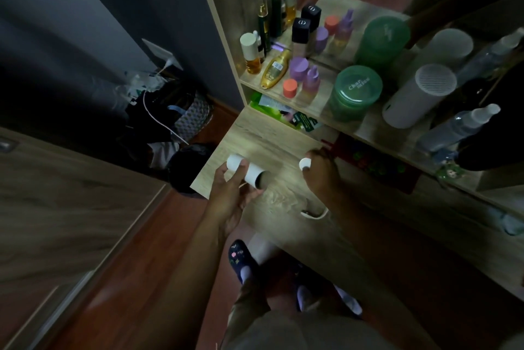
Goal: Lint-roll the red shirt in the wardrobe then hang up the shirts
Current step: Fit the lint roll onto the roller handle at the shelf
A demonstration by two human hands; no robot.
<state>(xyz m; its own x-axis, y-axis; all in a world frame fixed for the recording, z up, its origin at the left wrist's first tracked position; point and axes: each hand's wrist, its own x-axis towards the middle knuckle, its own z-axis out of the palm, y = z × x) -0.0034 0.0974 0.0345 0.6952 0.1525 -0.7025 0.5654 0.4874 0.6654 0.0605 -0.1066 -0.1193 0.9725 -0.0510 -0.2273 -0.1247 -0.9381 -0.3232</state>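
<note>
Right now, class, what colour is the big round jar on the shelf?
Green, translucent, with pale lettering on the lid: jar, head view.

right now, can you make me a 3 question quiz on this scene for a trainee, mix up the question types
1. True or false: the left hand holds a white tube over the wooden desk.
2. Multiple choice: what does the right hand hold? A) a small white cap B) a green jar C) a spray bottle
3. Fill the gap: the green jar on the shelf stands beside a white ______ with a mesh top.

Key
1. True; its dark open end points toward the right hand.
2. A; the cap sits at the fingertips, apart from the tube.
3. Cylinder.
</note>
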